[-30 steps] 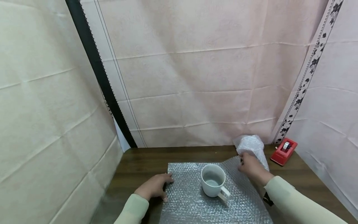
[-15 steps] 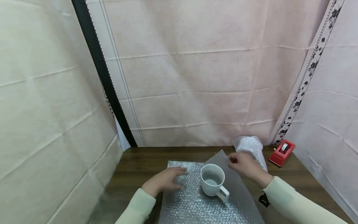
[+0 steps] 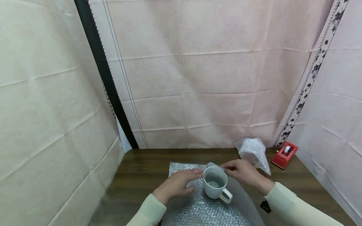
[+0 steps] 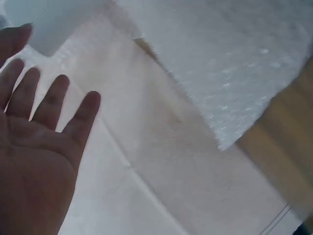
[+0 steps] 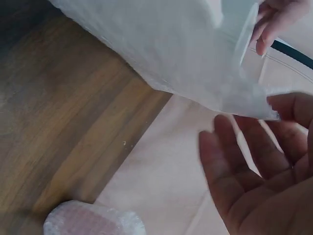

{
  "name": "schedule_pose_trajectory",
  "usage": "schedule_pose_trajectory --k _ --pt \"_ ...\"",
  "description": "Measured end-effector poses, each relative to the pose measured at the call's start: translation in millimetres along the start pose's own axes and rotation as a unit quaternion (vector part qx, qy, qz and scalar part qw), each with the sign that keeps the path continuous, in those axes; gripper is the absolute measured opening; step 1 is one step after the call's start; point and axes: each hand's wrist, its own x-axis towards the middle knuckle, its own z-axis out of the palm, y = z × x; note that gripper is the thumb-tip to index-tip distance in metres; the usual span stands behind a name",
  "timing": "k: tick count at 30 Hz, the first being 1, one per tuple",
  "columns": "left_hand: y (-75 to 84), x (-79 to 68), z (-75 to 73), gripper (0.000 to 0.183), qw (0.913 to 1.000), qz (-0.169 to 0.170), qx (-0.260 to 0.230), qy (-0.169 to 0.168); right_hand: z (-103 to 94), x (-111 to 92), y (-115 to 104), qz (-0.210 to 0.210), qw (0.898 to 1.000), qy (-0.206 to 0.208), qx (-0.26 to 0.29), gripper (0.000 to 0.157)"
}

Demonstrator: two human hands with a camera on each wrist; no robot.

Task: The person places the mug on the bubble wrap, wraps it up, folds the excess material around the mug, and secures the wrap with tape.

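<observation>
pale mug [image 3: 210, 190] upright on the bubble wrap [image 3: 195, 215], one corner pinched up
just beyond the mug, the right hand [image 3: 245, 173] pinches the bubble wrap's corner, likely because something so thin needs only a light hold; the mug's weight probably anchors the rest. left of the mug, the left hand [image 3: 178, 184] is extended, grasping nothing, perhaps close by for steadying; whether it touches, i cannot tell.

A screened-off packing corner by its look, home or workplace unclear; creased pale cloth [image 3: 195, 75] hangs round a wood-grain tabletop [image 3: 135, 179] bearing bubble wrap [image 3: 209, 216] and a red tape dispenser [image 3: 284, 155].
</observation>
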Motion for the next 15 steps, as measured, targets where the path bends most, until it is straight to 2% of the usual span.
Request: schedule_pose_trajectory --k 4,8,10,14,15 --pt "4.7 3.1 1.3 0.058 0.9991 0.021 0.037 0.006 2.7 -4 7 -0.015 0.999 -0.028 0.022 0.024" --pt "5.3 4.3 3.4 0.058 0.9993 0.018 0.033 0.007 7.1 -6 9 -0.030 0.999 -0.041 0.007 0.019" --pt "5.5 3.9 3.7 0.058 0.9993 0.016 0.033 0.008 9.9 -4 9 -0.027 0.999 -0.042 -0.006 0.020" --pt "6.8 3.3 4.3 0.057 0.9991 0.013 0.040 0.008 12.3 7 8 -0.017 0.999 -0.027 -0.023 0.035" --pt "7.2 3.3 4.7 0.057 0.9989 0.013 0.045 0.008 12.0 10 8 -0.014 0.999 -0.019 -0.024 0.033"
